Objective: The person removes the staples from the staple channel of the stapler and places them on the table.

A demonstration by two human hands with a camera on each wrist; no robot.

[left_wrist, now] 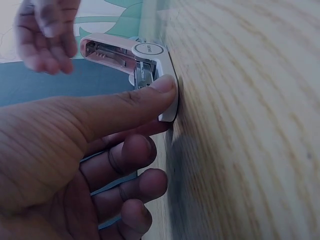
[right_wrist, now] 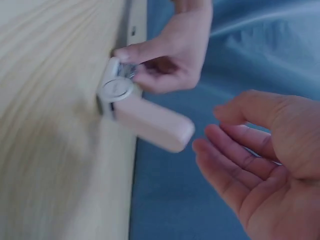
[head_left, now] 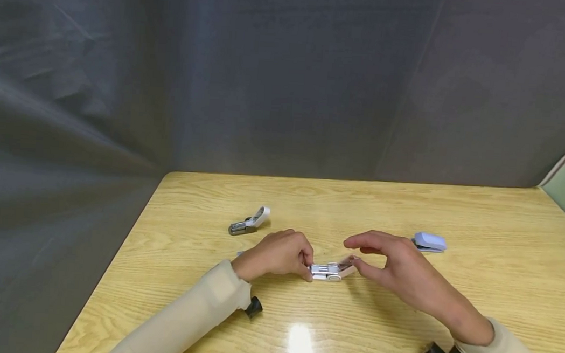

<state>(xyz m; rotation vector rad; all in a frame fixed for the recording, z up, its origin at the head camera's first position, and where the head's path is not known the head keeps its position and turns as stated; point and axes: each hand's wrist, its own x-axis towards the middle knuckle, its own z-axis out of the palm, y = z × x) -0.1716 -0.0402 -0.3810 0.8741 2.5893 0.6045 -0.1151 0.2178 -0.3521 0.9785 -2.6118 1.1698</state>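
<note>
A stapler with a pink top arm and a white base [head_left: 326, 271] lies on the table, its arm swung up and back. My left hand [head_left: 280, 254] pinches the front end of the base between thumb and fingers, as the left wrist view also shows at the thumb [left_wrist: 145, 102]. In the right wrist view, the pink arm [right_wrist: 152, 122] points toward my right hand [right_wrist: 272, 155]. That hand's fingers are spread and loosely bent, a small gap away from the arm, with nothing held.
Further back on the wooden table [head_left: 339, 207] stands another opened stapler [head_left: 250, 223], white and grey. A closed lavender stapler [head_left: 429, 241] lies to the right, behind my right hand. Part of a bluish thing [head_left: 240, 253] peeks out beside my left wrist. Dark sheeting [head_left: 307, 91] borders the table's back and left.
</note>
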